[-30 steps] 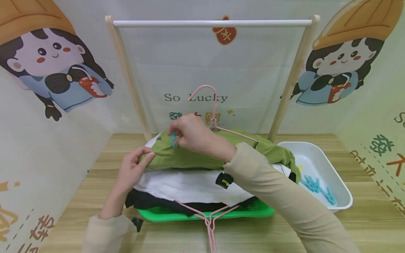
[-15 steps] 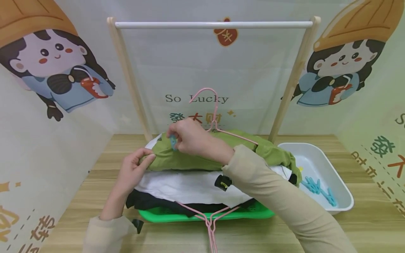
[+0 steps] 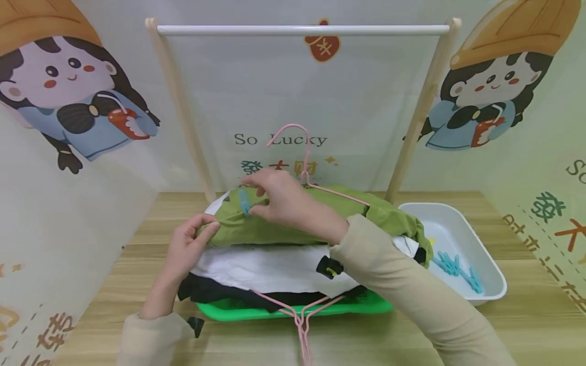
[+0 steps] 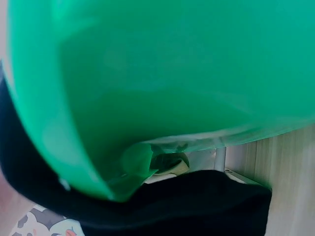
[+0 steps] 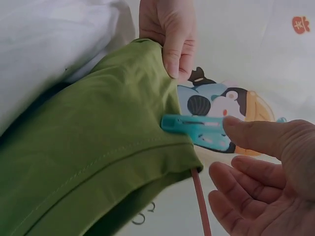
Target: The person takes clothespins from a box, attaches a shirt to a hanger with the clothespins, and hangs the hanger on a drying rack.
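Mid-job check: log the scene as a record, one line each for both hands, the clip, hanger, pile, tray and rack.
Left hand: pinches the edge of the green garment
Right hand: fingers spread, thumb at the blue clip; contact unclear
Clip: on the green garment, near its edge; whether it also grips the hanger, cannot tell
Pink hanger: hook up, partly inside the green garment
Pile: white garment and black garment over green basket
White tray: right of basket, holds more blue clips
Rack: behind the pile, white crossbar, wooden posts
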`<state>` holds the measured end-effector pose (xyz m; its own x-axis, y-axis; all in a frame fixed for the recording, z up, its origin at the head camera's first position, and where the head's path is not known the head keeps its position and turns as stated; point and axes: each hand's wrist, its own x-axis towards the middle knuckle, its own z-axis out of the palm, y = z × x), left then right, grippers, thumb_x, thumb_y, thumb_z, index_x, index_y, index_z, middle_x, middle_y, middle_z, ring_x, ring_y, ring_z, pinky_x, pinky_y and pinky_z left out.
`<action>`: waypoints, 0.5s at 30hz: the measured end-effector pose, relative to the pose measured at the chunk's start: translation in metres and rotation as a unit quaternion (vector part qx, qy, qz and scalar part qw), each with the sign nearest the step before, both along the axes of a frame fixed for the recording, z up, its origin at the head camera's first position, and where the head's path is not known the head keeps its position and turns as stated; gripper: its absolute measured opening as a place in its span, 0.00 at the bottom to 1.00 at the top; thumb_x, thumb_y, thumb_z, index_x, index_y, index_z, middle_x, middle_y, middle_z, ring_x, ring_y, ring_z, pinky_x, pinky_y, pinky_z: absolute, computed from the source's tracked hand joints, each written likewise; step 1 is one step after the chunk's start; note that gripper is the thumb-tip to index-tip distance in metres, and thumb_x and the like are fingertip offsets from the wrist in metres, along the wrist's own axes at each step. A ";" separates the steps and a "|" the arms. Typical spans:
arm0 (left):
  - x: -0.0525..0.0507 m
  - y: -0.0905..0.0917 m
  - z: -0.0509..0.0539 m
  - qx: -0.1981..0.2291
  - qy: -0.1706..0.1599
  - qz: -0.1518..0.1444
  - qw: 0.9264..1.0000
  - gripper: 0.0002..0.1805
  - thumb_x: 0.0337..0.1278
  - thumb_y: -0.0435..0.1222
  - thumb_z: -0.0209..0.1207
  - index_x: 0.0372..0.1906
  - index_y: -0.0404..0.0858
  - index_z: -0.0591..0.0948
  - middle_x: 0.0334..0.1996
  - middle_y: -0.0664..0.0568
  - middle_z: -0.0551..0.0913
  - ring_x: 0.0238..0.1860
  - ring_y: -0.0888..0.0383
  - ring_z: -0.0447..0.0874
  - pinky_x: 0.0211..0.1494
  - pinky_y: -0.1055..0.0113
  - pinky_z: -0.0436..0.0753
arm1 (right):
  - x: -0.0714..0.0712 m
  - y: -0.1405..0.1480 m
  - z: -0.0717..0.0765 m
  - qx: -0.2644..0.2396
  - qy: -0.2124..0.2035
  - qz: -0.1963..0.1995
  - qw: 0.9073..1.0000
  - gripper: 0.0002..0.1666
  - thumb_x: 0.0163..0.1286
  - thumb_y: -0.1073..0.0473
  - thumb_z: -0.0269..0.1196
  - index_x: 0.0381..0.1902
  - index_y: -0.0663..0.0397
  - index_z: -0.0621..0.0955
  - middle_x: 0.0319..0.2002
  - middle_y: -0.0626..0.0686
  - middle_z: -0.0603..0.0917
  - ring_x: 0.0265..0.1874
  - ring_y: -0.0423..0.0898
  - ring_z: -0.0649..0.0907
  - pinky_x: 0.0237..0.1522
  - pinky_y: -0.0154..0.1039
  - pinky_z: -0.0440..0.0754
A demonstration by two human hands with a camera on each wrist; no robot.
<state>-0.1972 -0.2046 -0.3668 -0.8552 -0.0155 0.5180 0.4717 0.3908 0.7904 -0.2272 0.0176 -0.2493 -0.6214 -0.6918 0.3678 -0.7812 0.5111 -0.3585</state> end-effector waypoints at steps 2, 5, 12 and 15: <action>0.001 -0.002 0.001 -0.004 0.001 0.005 1.000 0.05 0.58 0.25 0.57 0.31 0.34 0.80 0.31 0.52 0.82 0.35 0.70 0.74 0.38 0.79 0.71 | 0.001 0.007 0.001 -0.034 0.021 -0.001 0.999 0.28 0.55 0.64 0.70 0.54 0.63 0.77 0.45 0.57 0.82 0.39 0.46 0.81 0.42 0.33 0.77; 0.002 -0.002 0.002 -0.005 0.002 0.003 1.000 0.04 0.58 0.24 0.57 0.31 0.32 0.80 0.31 0.51 0.82 0.35 0.69 0.74 0.39 0.79 0.71 | 0.000 0.021 0.002 -0.091 0.052 -0.005 0.995 0.26 0.53 0.65 0.71 0.50 0.66 0.79 0.42 0.58 0.83 0.38 0.48 0.82 0.42 0.33 0.78; 0.000 -0.001 0.001 0.002 0.008 0.004 1.000 0.05 0.57 0.24 0.57 0.30 0.33 0.80 0.31 0.49 0.83 0.35 0.70 0.74 0.39 0.79 0.71 | -0.001 0.063 -0.001 -0.174 0.082 -0.035 0.981 0.22 0.52 0.68 0.71 0.46 0.69 0.80 0.36 0.59 0.84 0.34 0.50 0.83 0.38 0.37 0.80; -0.002 -0.001 0.000 0.005 0.007 0.001 1.000 0.04 0.57 0.23 0.57 0.30 0.32 0.80 0.31 0.49 0.82 0.35 0.70 0.74 0.39 0.79 0.71 | 0.001 0.084 -0.002 -0.195 0.086 -0.067 0.975 0.22 0.52 0.69 0.70 0.46 0.69 0.80 0.39 0.61 0.84 0.35 0.51 0.83 0.41 0.40 0.80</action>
<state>-0.1988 -0.2060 -0.3666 -0.8474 -0.0227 0.5305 0.4823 0.3849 0.7869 -0.2261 0.1017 -0.2513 -0.6018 -0.3958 0.6937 -0.7831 0.4631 -0.4151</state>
